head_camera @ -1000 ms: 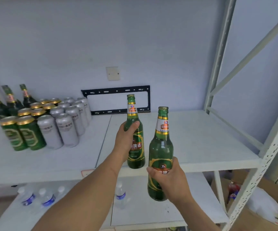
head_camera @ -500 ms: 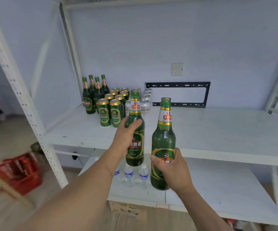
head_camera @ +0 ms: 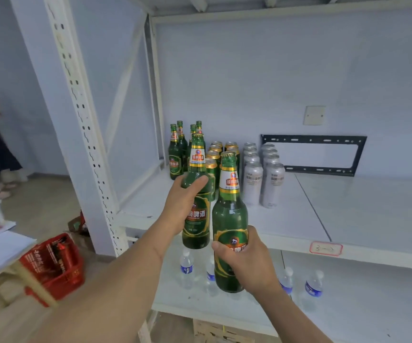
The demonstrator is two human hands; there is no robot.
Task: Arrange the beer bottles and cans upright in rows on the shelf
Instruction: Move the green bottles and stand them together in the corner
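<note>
Hands [head_camera: 184, 201] [head_camera: 247, 258] each clamped round one upright bottle [head_camera: 196, 194] [head_camera: 229, 219] before shelf [head_camera: 348, 219]; glass heavy, slick, breakable, so grip bodies.

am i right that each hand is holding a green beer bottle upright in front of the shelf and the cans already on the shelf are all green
Not quite: the head view shows green cans and a separate group of silver cans. The rest holds: the left hand and right hand each hold a green bottle upright before the shelf.
</note>
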